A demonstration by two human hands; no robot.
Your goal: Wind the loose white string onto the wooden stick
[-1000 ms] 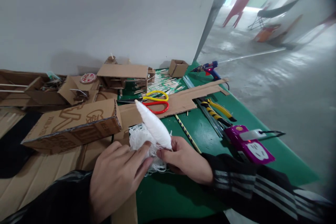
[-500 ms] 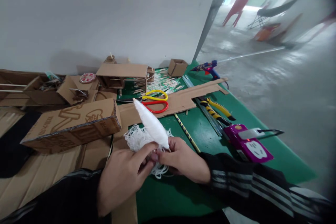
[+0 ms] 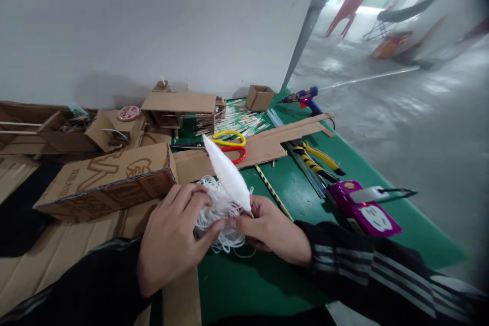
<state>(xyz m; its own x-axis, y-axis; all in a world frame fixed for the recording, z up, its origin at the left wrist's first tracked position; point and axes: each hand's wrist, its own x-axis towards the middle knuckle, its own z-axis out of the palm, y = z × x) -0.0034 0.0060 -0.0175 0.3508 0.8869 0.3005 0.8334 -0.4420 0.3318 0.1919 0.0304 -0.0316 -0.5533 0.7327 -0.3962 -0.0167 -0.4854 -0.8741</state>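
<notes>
My right hand (image 3: 273, 229) is closed round the lower end of a thin stick wound with white thread, a spindle (image 3: 229, 173) fat in the middle and tapering to a bare tip. It tilts up and to the left. A loose tangle of white string (image 3: 216, 198) bunches beneath and beside it. My left hand (image 3: 178, 234) curls over the left side of that tangle, string lying between thumb and fingers. Both thumbs are close together. Behind the spindle lie scissors (image 3: 239, 154) with one yellow and one red handle, partly covered by it.
A cardboard box (image 3: 107, 178) lies at left. Cardboard strips (image 3: 263, 147), pliers (image 3: 321, 158), a glue gun (image 3: 305, 98) with its light on, and a purple power strip (image 3: 344, 204) are on the green table (image 3: 244, 290). Thin sticks (image 3: 244, 121) are scattered near the wall.
My left hand has moved up and left from its pinch by the right thumb, its fingers now spread wider over the string. The spindle has shifted slightly right.
</notes>
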